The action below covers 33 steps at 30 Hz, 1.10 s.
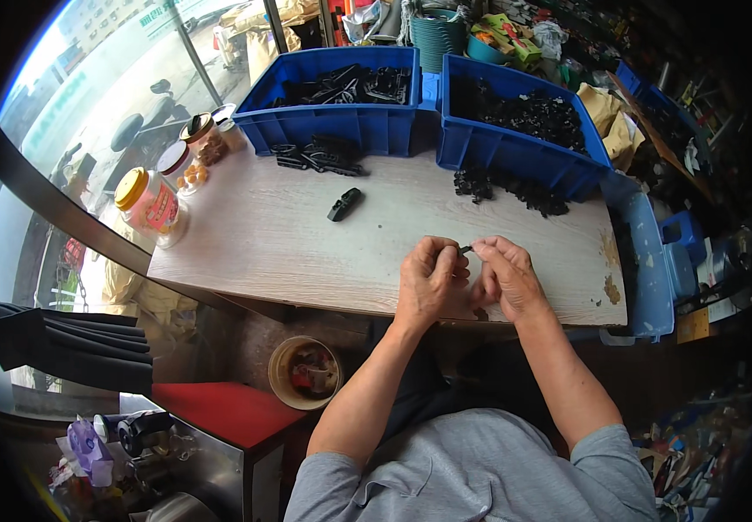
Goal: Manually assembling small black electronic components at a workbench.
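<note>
Over the table's near edge, my left hand and my right hand meet, fingers closed in a pinch. Between their fingertips is a small black plastic piece, mostly hidden by the fingers. A single black plastic part lies on the wooden table, to the left of and beyond my hands. Farther back sits a pile of long black parts, in front of a blue bin full of similar ones. Small black pieces lie in a heap before the right blue bin, which holds more.
At the table's left edge stand jars, one with a yellow lid. A waste bucket sits on the floor by a red-topped cabinet. Light blue plastic containers flank the table's right side. A window is at the left.
</note>
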Tool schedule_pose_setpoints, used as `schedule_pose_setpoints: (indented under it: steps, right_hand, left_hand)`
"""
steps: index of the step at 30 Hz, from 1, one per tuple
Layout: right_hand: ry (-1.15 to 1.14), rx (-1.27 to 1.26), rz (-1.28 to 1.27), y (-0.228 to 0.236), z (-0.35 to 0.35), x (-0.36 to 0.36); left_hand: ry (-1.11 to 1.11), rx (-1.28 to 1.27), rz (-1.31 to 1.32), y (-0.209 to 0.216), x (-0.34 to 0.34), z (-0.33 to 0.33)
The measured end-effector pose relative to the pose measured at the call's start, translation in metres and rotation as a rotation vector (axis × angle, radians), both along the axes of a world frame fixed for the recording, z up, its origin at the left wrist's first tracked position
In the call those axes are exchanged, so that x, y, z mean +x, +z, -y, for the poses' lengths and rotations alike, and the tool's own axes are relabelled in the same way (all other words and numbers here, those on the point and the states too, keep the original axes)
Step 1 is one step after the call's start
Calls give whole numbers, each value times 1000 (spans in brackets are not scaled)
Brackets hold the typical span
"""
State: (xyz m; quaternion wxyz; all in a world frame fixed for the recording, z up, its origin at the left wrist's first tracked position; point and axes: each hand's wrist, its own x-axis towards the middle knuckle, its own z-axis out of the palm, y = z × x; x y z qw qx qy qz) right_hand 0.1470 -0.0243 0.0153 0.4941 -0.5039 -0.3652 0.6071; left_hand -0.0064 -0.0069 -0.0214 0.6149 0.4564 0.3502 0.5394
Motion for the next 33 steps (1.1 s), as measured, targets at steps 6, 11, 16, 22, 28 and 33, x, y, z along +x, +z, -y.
schedule_pose_setpoints:
  steps: [6,11,16,22,28,33]
  right_hand:
    - [32,60,51,5,0,-9]
    - [18,78,53,-7,0,-2]
    - [-5,34,-12,-4,2,-3]
    - [-48,29,-37,-3,2,-7]
    - [-89,90,-136,-6,0,-9]
    - [-82,166,-178,-17,-3,-5]
  left_hand:
    - [-34,-29,16,-1,-4,-3]
    - [90,86,-203,3,-10,1]
    - [886,622,-1051,12,-73,-48]
    - [690,502,-1377,4,-113,-81]
    - [394,454,-532,-13,-67,-41]
    - [37,-19,0,4,-17,2]
